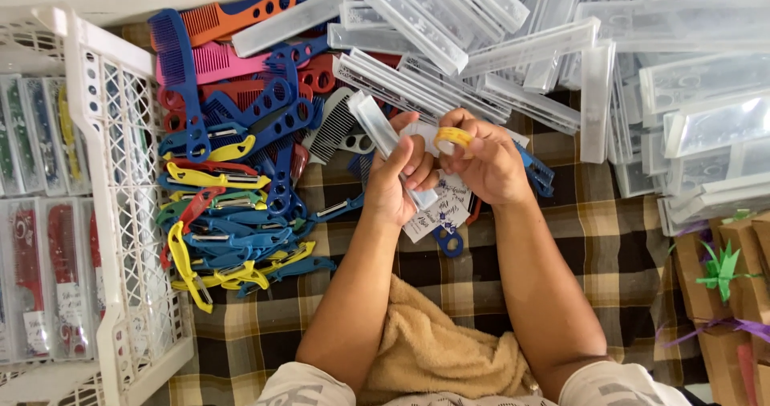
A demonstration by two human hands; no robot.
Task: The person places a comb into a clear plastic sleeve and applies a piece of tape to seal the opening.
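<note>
A small roll of yellow-cored clear tape (453,137) is pinched between the thumb and fingertips of the right hand (485,165). A narrow clear plastic comb case (385,137) is clasped by the curled fingers of the left hand (397,177), just beside the roll, above white printed paper cards (441,210).

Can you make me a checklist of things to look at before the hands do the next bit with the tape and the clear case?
1. Left hand has a grip on the clear case: ok.
2. Right hand holds the yellow tape roll: ok.
3. Loose tape end found: cannot tell.
4. Paper labels close under the hands: ok.
5. Comb inside the case: cannot tell.
6. More empty clear cases within reach: ok.
</note>
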